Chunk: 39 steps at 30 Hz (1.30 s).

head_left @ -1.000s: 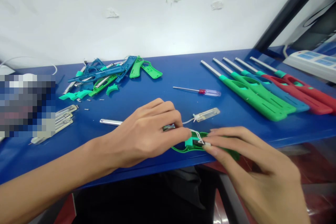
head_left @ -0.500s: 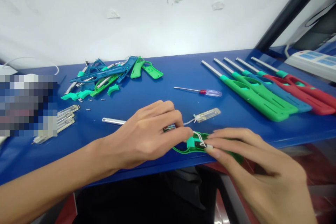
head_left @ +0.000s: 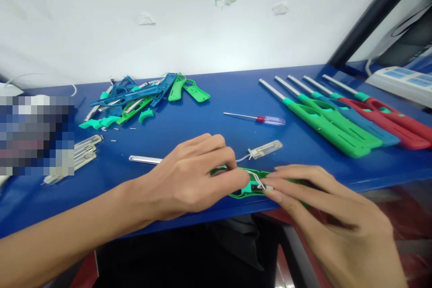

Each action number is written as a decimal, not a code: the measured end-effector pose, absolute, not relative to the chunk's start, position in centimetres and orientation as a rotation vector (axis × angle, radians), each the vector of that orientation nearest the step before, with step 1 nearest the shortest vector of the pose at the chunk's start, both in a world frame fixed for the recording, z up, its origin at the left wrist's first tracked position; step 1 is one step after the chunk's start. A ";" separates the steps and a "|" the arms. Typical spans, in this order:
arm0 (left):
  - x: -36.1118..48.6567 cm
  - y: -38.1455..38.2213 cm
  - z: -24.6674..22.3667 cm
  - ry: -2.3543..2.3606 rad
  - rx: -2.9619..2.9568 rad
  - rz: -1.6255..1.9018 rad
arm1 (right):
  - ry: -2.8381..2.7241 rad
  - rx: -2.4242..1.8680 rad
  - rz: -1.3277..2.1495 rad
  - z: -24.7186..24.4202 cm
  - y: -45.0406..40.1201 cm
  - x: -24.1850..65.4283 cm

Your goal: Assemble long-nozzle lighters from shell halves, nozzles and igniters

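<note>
Lying open at the near edge of the surface, the green casing sits between the two hands; the left hand curls over its left part, though what its fingertips grip underneath is hidden; the right hand pinches the pale end of a small part between thumb and forefinger; the casing looks light and fairly stiff, probably thin moulded plastic, best steadied by its outer rim; the white wires looping inside seem soft and easily snagged, so the small part is better held by its body; the smooth metal tube reaching out left of the left hand is likely rigid and slippery; just beyond the casing, a clear fuel tank, slim and boxy, trails a flexible tube and may be brittle; farther off lies a screwdriver with a translucent, glossy handle.
</note>
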State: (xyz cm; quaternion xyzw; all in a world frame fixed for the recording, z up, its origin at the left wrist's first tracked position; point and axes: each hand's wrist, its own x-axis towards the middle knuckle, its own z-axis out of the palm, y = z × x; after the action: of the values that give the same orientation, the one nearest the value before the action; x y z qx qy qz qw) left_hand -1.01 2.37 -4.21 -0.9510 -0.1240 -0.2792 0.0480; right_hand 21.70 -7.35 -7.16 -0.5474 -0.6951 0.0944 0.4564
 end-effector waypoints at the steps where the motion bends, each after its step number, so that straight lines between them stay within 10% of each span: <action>1: -1.0 2.4 -4.1 -0.399 -2.912 -0.842 | -1.717 -1.353 0.224 -7.2 -7.4 21.7; 39: -2.0 2.6 -2.4 -0.755 -3.149 -0.726 | -1.880 -1.291 -0.007 -7.5 -6.9 19.7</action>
State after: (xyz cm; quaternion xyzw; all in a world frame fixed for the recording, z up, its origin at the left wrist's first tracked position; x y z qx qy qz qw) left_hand -1.97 2.57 -2.36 -0.9452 -0.2266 -0.2179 -0.0885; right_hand 19.73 -6.90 -7.48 -0.5143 -0.7493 -0.0029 0.4172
